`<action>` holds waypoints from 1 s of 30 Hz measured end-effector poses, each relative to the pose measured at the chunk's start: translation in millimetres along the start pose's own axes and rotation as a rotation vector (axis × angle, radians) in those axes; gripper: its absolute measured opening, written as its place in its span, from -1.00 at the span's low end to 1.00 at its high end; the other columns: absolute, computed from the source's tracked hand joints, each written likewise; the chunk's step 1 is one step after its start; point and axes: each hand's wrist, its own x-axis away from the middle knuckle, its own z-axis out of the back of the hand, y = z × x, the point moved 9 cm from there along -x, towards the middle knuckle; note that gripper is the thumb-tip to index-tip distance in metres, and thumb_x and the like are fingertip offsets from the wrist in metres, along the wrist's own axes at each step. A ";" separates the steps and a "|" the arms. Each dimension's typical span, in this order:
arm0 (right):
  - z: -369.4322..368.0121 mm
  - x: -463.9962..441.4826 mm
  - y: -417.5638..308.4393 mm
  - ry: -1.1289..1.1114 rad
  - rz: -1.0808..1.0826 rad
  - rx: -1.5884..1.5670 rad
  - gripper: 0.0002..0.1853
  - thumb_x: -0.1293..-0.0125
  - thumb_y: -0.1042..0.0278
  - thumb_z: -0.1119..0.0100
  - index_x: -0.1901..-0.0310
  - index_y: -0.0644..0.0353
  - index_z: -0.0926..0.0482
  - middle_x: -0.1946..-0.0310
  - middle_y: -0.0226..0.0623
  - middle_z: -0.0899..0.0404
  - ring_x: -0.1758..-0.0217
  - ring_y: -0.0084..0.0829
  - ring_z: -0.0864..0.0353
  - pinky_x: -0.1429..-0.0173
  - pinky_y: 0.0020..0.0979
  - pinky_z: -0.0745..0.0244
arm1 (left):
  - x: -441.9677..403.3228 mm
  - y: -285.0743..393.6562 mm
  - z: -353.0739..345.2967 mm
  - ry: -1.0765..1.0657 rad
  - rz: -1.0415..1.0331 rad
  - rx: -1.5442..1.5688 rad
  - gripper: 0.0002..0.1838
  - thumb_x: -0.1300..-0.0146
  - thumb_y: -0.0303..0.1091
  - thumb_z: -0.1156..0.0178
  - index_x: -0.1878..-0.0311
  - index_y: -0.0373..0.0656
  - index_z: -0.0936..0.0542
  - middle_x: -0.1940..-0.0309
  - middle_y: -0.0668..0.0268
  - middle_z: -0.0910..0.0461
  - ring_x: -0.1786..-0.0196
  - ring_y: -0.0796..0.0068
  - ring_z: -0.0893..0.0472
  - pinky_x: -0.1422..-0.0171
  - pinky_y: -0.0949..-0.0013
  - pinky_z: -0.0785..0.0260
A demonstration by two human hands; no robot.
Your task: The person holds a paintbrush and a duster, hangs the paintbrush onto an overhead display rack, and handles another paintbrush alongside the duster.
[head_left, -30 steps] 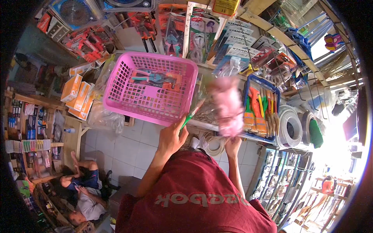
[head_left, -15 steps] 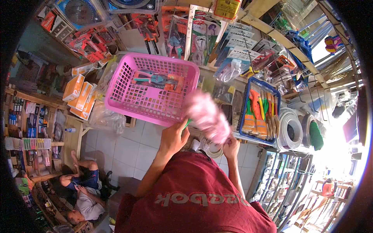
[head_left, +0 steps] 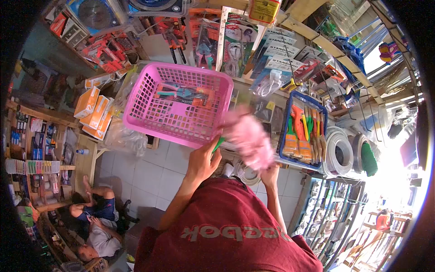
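Note:
My left hand (head_left: pixel 204 161) is closed around something with a green handle (head_left: pixel 218 144); the rest of it is hidden behind a pink cloth. The pink cloth (head_left: pixel 251 143), blurred by motion, hangs between my hands, its lower right end in the grip of my right hand (head_left: pixel 270 175). Just beyond my left hand stands a pink plastic basket (head_left: pixel 170 136). Inside lie packaged pliers (head_left: pixel 179 93) with teal handles and an orange card.
A blue tray (head_left: pixel 322 119) of paintbrushes stands to the right, beside white cable coils (head_left: pixel 339 149). Orange-and-white boxes (head_left: pixel 94 113) are left of the basket. Packaged tools hang along the back. A person (head_left: pixel 102 226) sits at lower left.
The pink cloth has shifted slightly down and to the right. A little more of the green handle shows at my left hand. The basket and pliers have stayed put.

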 end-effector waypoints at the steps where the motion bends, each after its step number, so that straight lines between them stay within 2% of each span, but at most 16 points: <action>1: -4.3 6.1 25.7 -0.086 -0.097 0.082 -0.90 -0.03 0.57 -0.02 0.45 0.41 -0.52 0.63 0.01 -0.50 0.57 -0.22 -0.50 0.42 -0.22 -0.33 | 0.1 -0.6 -2.1 -0.013 0.009 0.014 -0.53 -0.17 -0.40 -0.14 -0.19 -0.14 -0.43 0.38 0.03 -0.61 0.39 0.03 -0.61 0.32 0.14 -0.45; 2: -8.3 14.0 51.0 -0.172 -0.194 0.164 -0.90 -0.04 0.58 -0.01 0.45 0.42 -0.52 0.63 -0.01 -0.51 0.57 -0.25 -0.49 0.41 -0.22 -0.34 | 0.2 2.3 -0.8 0.001 0.001 0.043 -0.54 -0.17 -0.41 -0.13 -0.18 -0.14 -0.43 0.36 0.03 -0.61 0.38 0.03 -0.61 0.31 0.15 -0.45; 3: -0.5 8.5 40.1 -0.099 -0.235 0.142 -0.90 -0.04 0.59 0.00 0.45 0.42 -0.52 0.62 -0.02 -0.52 0.58 -0.25 -0.48 0.41 -0.24 -0.34 | -1.5 8.7 3.5 0.019 -0.006 0.072 -0.55 -0.17 -0.41 -0.13 -0.18 -0.15 -0.44 0.34 0.03 -0.61 0.38 0.04 -0.61 0.31 0.15 -0.45; 6: 3.3 9.3 49.4 -0.071 -0.260 0.066 -0.89 -0.01 0.58 0.00 0.44 0.40 -0.51 0.61 0.04 -0.49 0.58 -0.21 -0.48 0.42 -0.26 -0.33 | -2.9 11.5 5.9 0.017 0.023 0.137 -0.56 -0.18 -0.43 -0.12 -0.17 -0.17 -0.44 0.26 0.02 -0.61 0.35 0.03 -0.60 0.31 0.17 -0.44; 7: -0.6 5.7 34.8 -0.027 -0.072 -0.123 -0.91 -0.02 0.57 0.00 0.46 0.40 -0.49 0.64 0.02 -0.45 0.60 -0.26 -0.45 0.44 -0.27 -0.31 | -2.9 10.7 5.2 0.004 0.040 0.156 -0.57 -0.19 -0.43 -0.11 -0.17 -0.18 -0.43 0.24 0.01 -0.60 0.35 0.02 -0.60 0.31 0.18 -0.44; 10: -3.4 8.2 40.0 -0.152 -0.196 0.123 -0.91 -0.03 0.60 0.02 0.45 0.40 -0.49 0.66 -0.03 -0.46 0.59 -0.38 -0.44 0.44 -0.26 -0.31 | -1.4 1.0 -5.8 -0.139 0.172 0.203 -0.60 -0.22 -0.43 -0.09 -0.16 -0.20 -0.44 0.29 0.02 -0.59 0.38 0.17 -0.61 0.29 0.28 -0.42; 13: 2.4 13.7 58.6 -0.096 -0.251 0.152 -0.91 -0.02 0.55 -0.02 0.44 0.38 -0.50 0.64 0.02 -0.45 0.60 -0.23 -0.45 0.43 -0.23 -0.30 | -1.7 2.8 -2.8 -0.050 0.072 0.389 -0.64 -0.27 -0.40 -0.06 -0.13 -0.23 -0.45 0.39 0.09 -0.56 0.41 0.42 -0.55 0.25 0.36 -0.37; 14: 2.8 16.1 63.4 -0.087 -0.257 0.152 -0.90 -0.01 0.53 -0.03 0.44 0.38 -0.50 0.63 0.04 -0.44 0.60 -0.18 -0.45 0.43 -0.23 -0.30 | -0.1 -0.5 -4.1 -0.060 0.104 0.407 -0.66 -0.28 -0.39 -0.06 -0.11 -0.24 -0.46 0.41 0.12 -0.54 0.40 0.47 -0.51 0.24 0.38 -0.36; 15: 3.8 0.3 6.0 0.041 0.087 -0.112 -0.90 -0.02 0.51 -0.02 0.46 0.38 -0.48 0.66 0.03 -0.42 0.63 -0.21 -0.41 0.45 -0.24 -0.28 | 0.8 -3.0 -5.4 -0.071 0.134 0.425 -0.67 -0.29 -0.39 -0.05 -0.10 -0.25 -0.46 0.44 0.15 -0.52 0.40 0.52 -0.48 0.24 0.39 -0.34; 18: 0.7 5.7 35.3 -0.105 -0.164 0.141 -0.91 -0.01 0.55 -0.01 0.46 0.40 -0.48 0.67 -0.03 -0.45 0.63 -0.30 -0.42 0.46 -0.26 -0.29 | 1.5 -5.3 -7.9 -0.109 0.196 0.452 -0.70 -0.30 -0.38 -0.05 -0.06 -0.27 -0.47 0.50 0.21 -0.47 0.43 0.57 -0.41 0.26 0.41 -0.31; 19: 6.7 5.2 38.4 -0.074 -0.251 0.163 -0.92 0.01 0.57 -0.01 0.47 0.39 -0.48 0.66 -0.04 -0.47 0.63 -0.26 -0.45 0.46 -0.26 -0.31 | 1.4 -5.4 -8.8 -0.117 0.213 0.457 -0.71 -0.30 -0.38 -0.05 -0.05 -0.27 -0.48 0.51 0.23 -0.45 0.44 0.57 -0.40 0.27 0.41 -0.31; 22: 4.0 0.3 29.0 -0.056 -0.131 -0.067 -0.91 0.02 0.54 -0.01 0.49 0.39 -0.47 0.66 0.01 -0.43 0.62 -0.16 -0.45 0.46 -0.25 -0.30 | 0.6 -5.3 -8.4 -0.082 0.184 0.486 -0.71 -0.30 -0.37 -0.06 -0.05 -0.27 -0.48 0.56 0.26 -0.39 0.46 0.59 -0.35 0.29 0.42 -0.30; 23: 7.0 -3.2 8.0 0.021 0.076 -0.073 -0.92 0.03 0.55 0.01 0.52 0.40 -0.45 0.68 0.02 -0.42 0.64 -0.19 -0.43 0.47 -0.26 -0.28 | 0.9 -8.9 -10.4 -0.094 0.204 0.471 -0.71 -0.30 -0.37 -0.05 -0.05 -0.27 -0.48 0.56 0.27 -0.39 0.46 0.60 -0.35 0.30 0.42 -0.28; 26: 1.2 3.6 42.7 -0.196 -0.197 0.228 -0.90 0.02 0.58 0.02 0.48 0.40 -0.49 0.64 -0.02 -0.50 0.58 -0.17 -0.50 0.41 -0.29 -0.36 | 2.8 -16.9 -16.1 -0.122 0.245 0.478 -0.71 -0.30 -0.36 -0.05 -0.04 -0.27 -0.48 0.57 0.32 -0.39 0.48 0.61 -0.33 0.35 0.43 -0.25; 27: 6.7 2.5 43.0 -0.104 -0.235 0.181 -0.87 0.01 0.60 0.02 0.41 0.40 -0.52 0.60 -0.01 -0.52 0.54 -0.08 -0.52 0.37 -0.28 -0.40 | 2.9 -17.5 -16.9 -0.115 0.246 0.513 -0.71 -0.30 -0.36 -0.05 -0.03 -0.27 -0.48 0.56 0.34 -0.38 0.48 0.61 -0.33 0.36 0.43 -0.24; 30: 6.1 -2.2 7.9 0.015 0.045 -0.105 -0.84 -0.01 0.61 0.02 0.35 0.39 -0.52 0.63 0.03 -0.45 0.57 -0.12 -0.50 0.39 -0.26 -0.38 | 1.9 -21.4 -17.4 -0.074 0.235 0.597 -0.71 -0.30 -0.36 -0.05 -0.04 -0.27 -0.48 0.57 0.43 -0.34 0.51 0.66 -0.29 0.42 0.47 -0.17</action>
